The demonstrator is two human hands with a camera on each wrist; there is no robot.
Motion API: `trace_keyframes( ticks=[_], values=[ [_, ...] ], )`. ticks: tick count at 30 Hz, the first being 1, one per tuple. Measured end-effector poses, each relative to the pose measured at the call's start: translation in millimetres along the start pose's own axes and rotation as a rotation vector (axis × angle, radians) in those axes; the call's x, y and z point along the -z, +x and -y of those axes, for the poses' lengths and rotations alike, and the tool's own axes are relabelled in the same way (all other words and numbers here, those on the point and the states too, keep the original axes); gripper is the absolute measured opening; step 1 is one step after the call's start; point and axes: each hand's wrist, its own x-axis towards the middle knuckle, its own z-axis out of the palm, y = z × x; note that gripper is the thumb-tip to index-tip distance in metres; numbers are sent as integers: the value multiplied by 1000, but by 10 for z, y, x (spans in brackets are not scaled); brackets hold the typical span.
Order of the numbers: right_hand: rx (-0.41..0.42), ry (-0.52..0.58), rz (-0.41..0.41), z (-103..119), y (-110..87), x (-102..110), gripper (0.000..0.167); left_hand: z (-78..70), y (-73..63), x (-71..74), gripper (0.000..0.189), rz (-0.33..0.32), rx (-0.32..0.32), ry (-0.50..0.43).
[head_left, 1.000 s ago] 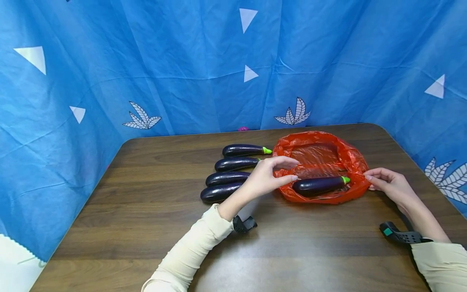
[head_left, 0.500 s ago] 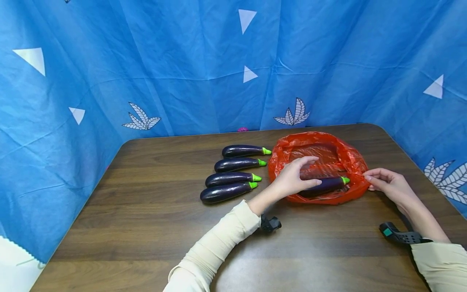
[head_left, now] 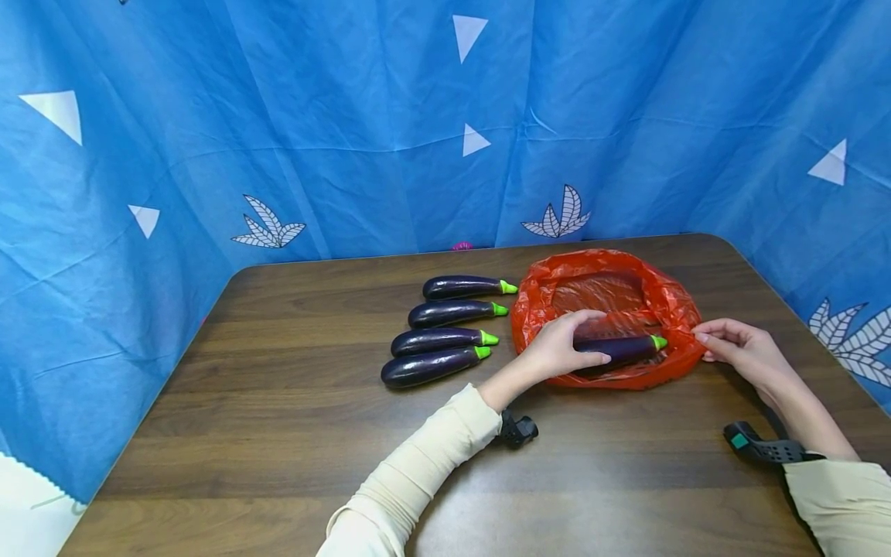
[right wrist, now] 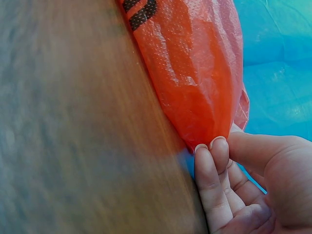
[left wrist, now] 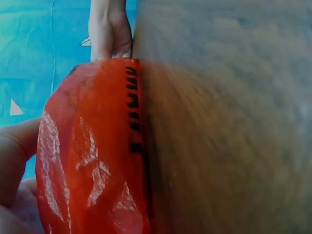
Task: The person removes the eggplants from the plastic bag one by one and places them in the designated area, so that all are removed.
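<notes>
In the head view a red plastic bag (head_left: 671,298) lies with its mouth wide. An eggplant (head_left: 629,350) with a green stem end rests inside, near the front rim. My left hand (head_left: 557,346) reaches over the bag's left rim, thumb in front of that eggplant and fingers behind it. A gap shows between fingers and eggplant, whose left end the hand hides. At the bag's right edge my right hand (head_left: 748,356) pinches the rim between thumb and fingertips; the right wrist view shows the gathered plastic (right wrist: 209,117) at the fingertips.
Several eggplants (head_left: 435,367) lie in a column left of the bag, stems pointing right. They rest on a wooden table (head_left: 264,433). A blue patterned cloth (head_left: 348,116) hangs behind the table and along its sides.
My left hand has moved right from the bag's left rim to the eggplant inside, and its fingers have lowered. The right hand keeps its pinch on the rim.
</notes>
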Motion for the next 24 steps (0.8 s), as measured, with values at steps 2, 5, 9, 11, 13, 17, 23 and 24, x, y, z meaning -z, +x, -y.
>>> trace_keyframes(
  ticks=[2,5,9,11,13,17,23,24],
  values=[
    [-1,-4,0,4,2,0,10,13,6,-13,60,16,15,40],
    [-4,-9,0,8,6,1,11,32,19,-30,61,41,28,108],
    [-10,-8,1,9,10,6,12,46,28,-44,59,73,35,136],
    [-12,-4,1,8,10,10,12,48,32,-49,57,84,28,131],
    [-10,-2,0,5,10,12,11,50,35,-53,54,89,18,132],
    [4,-2,-3,0,8,4,10,57,29,-60,54,95,1,159],
    [18,4,-2,-8,6,-3,9,62,4,-60,59,99,20,232],
    [18,3,-2,-9,3,-2,9,59,-3,-58,59,100,27,233]
  ],
)
